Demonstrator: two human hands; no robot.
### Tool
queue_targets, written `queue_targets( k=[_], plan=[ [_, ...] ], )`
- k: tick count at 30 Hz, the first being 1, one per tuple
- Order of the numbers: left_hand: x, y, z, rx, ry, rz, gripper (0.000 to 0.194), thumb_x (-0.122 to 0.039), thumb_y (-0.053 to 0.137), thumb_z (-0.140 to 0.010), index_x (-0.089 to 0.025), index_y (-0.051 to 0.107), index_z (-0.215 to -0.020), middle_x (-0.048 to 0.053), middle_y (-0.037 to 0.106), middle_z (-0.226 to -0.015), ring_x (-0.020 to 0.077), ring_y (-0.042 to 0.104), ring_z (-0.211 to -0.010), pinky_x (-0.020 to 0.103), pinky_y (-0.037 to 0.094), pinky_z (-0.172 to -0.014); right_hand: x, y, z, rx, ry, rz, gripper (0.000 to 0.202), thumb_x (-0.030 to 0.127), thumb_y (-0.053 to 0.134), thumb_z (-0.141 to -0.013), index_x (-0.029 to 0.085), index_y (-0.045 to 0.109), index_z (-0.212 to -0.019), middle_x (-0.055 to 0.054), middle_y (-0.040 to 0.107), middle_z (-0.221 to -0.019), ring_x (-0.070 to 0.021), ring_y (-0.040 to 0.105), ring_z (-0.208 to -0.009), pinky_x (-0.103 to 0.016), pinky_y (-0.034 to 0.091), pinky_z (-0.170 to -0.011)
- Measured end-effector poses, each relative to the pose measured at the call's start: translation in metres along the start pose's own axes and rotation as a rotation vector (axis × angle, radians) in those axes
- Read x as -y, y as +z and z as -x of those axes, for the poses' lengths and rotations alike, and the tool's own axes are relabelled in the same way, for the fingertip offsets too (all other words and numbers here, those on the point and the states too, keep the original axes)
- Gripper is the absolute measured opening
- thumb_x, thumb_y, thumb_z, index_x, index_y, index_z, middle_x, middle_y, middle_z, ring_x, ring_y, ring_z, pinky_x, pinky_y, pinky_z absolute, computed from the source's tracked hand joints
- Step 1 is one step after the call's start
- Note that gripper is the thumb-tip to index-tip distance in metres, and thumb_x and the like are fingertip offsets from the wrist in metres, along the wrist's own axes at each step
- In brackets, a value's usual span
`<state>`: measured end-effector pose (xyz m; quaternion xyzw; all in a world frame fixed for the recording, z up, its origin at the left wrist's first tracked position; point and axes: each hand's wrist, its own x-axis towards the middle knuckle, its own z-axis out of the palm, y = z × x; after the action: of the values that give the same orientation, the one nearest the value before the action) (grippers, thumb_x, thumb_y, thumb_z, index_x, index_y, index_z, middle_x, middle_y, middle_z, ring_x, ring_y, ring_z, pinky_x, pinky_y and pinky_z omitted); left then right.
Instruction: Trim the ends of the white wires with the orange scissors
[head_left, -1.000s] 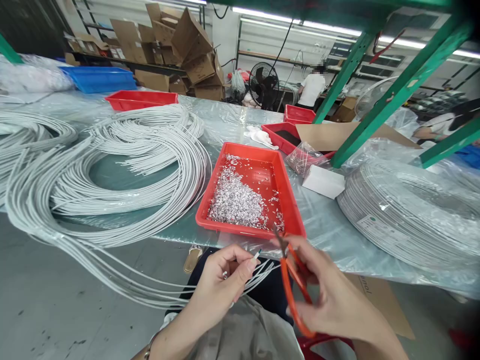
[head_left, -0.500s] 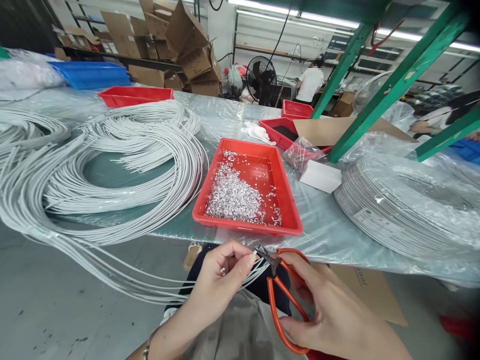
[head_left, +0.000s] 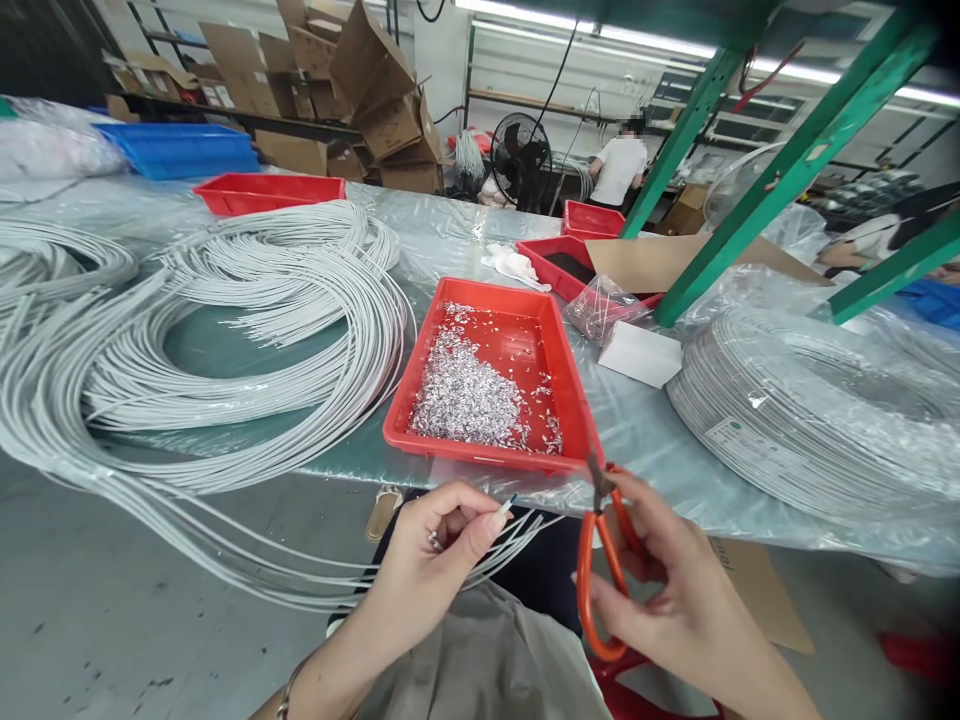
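Between thumb and forefinger, my left hand pinches the end of a pale grey cable, where a short darker tip sticks out. Several more grey cable ends fan out below and behind that hand, over my lap. My right hand is wrapped around orange-handled wire cutters. Their dark jaws point up by the tray's front right corner, apart from the cable, and look blurred. Just beyond both hands sits a red tray with a heap of small shiny metal pieces.
Big loops of grey cable cover the table's left side. On the right are a wrapped cable coil, a white box and green posts. Red bins, a fan, cartons and a person are farther back.
My right hand has moved the cutters right, away from the cable end, and their handles have come closer together. My left hand still pinches the cable in nearly the same place.
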<state>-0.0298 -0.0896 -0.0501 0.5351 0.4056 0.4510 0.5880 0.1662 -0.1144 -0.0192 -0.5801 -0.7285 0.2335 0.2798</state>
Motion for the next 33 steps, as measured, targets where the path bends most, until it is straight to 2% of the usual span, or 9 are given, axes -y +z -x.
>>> queue_targets(
  k=[3,7,11,15,20,23,28,30,33],
  plan=[
    [0.001,0.002,0.0,-0.046,0.003,0.005,0.017,-0.028,0.056,-0.079,-0.015,0.056,-0.068,-0.006,0.038,-0.053,0.0062,0.028,-0.046,0.018,0.022,-0.042,0.004,0.003,0.004,0.167,0.003,0.1,0.055,0.02,0.057,-0.067,0.023,0.039,-0.119,0.005,0.045,-0.06,-0.0146,0.045,-0.051,-0.024,0.04,-0.045],
    [0.003,0.004,0.002,-0.08,0.019,-0.015,0.015,-0.024,0.056,-0.078,-0.016,0.054,-0.066,-0.006,0.04,-0.053,0.0067,0.031,-0.047,0.018,0.026,-0.044,0.01,0.006,0.007,0.322,0.008,0.18,0.06,0.018,0.059,-0.065,0.023,0.039,-0.121,0.003,0.052,-0.065,-0.0174,0.051,-0.057,-0.027,0.044,-0.051],
    [0.005,0.005,0.003,-0.094,0.043,-0.055,0.015,-0.022,0.055,-0.079,-0.016,0.053,-0.065,-0.006,0.041,-0.055,0.0074,0.033,-0.049,0.018,0.029,-0.047,0.01,0.008,0.006,0.387,0.02,0.202,0.058,0.021,0.058,-0.068,0.024,0.038,-0.122,0.002,0.056,-0.067,-0.0187,0.054,-0.061,-0.028,0.046,-0.054],
    [0.006,0.004,0.003,-0.091,0.044,-0.054,0.014,-0.021,0.055,-0.079,-0.016,0.054,-0.066,-0.006,0.041,-0.055,0.0076,0.033,-0.05,0.018,0.029,-0.047,0.009,0.008,0.006,0.385,0.024,0.189,0.062,0.022,0.058,-0.069,0.023,0.033,-0.126,0.001,0.056,-0.07,-0.0184,0.055,-0.061,-0.029,0.048,-0.055],
    [0.008,0.004,0.003,-0.083,0.061,-0.065,0.015,-0.02,0.054,-0.079,-0.016,0.053,-0.065,-0.006,0.041,-0.056,0.0077,0.033,-0.05,0.019,0.029,-0.048,0.01,0.008,0.005,0.414,0.007,0.185,0.058,0.02,0.058,-0.069,0.024,0.036,-0.124,0.005,0.05,-0.061,-0.0169,0.05,-0.055,-0.026,0.043,-0.049],
    [0.009,0.003,0.005,-0.075,0.116,-0.099,0.013,-0.018,0.055,-0.079,-0.016,0.055,-0.066,-0.006,0.039,-0.058,0.0072,0.033,-0.05,0.018,0.029,-0.047,0.006,0.012,0.005,0.361,0.011,0.122,0.058,0.021,0.059,-0.07,0.025,0.038,-0.123,0.005,0.049,-0.063,-0.0154,0.048,-0.053,-0.024,0.042,-0.047],
    [0.01,0.004,0.005,-0.1,0.166,-0.136,0.012,-0.017,0.055,-0.079,-0.016,0.056,-0.068,-0.006,0.04,-0.058,0.0069,0.035,-0.05,0.018,0.029,-0.047,-0.002,0.015,0.002,-0.142,0.026,-0.118,0.046,0.023,0.053,-0.075,0.026,0.04,-0.12,0.008,0.037,-0.055,-0.012,0.039,-0.044,-0.02,0.038,-0.041],
    [0.012,0.005,0.004,-0.128,0.137,-0.126,0.012,-0.018,0.055,-0.079,-0.016,0.054,-0.067,-0.006,0.04,-0.056,0.0066,0.034,-0.047,0.018,0.029,-0.045,-0.002,0.015,0.001,-0.184,-0.004,-0.165,0.046,0.02,0.054,-0.072,0.025,0.043,-0.117,0.008,0.037,-0.053,-0.0122,0.039,-0.044,-0.019,0.036,-0.04],
    [0.013,0.005,0.003,-0.114,0.1,-0.126,0.013,-0.022,0.054,-0.08,-0.017,0.055,-0.069,-0.006,0.042,-0.055,0.0069,0.036,-0.045,0.018,0.031,-0.044,-0.001,0.017,0.002,-0.145,-0.014,-0.223,0.047,0.017,0.055,-0.07,0.025,0.046,-0.116,0.008,0.041,-0.053,-0.0126,0.044,-0.047,-0.02,0.038,-0.042]
  ],
)
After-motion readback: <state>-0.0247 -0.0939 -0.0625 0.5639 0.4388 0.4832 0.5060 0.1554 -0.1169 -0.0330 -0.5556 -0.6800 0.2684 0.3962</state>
